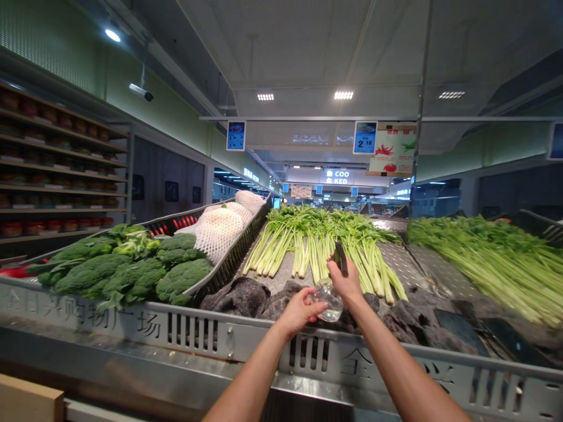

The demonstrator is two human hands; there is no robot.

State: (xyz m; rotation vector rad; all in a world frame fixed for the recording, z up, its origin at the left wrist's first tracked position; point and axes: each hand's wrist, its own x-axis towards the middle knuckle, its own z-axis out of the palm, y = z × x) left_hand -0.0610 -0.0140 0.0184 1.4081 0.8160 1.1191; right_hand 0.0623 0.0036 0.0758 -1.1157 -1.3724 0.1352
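Gripping a dark piece (341, 258) — perhaps a handle or a spray head, I cannot tell — the right hand (345, 278) has its fingers folded around it. The left hand (299, 310) has thumb and fingers clamped on the side of a clear bottle (331, 310), which lies to the right of these fingers and just below the right hand. The dark piece stands almost upright, its top leaning slightly left; whether it is joined to the bottle I cannot tell.

Both hands are over the front rail (246, 337) of the display. Beyond them lies the celery (319, 240), its stalks pointing toward the person and its leaves to the back; the right hand is nearer to it. Dark cloth (240, 296) is bunched along the front. At left, a slatted divider (233, 261) separates the celery from the broccoli (127, 269) — with white-netted produce (222, 225) behind.
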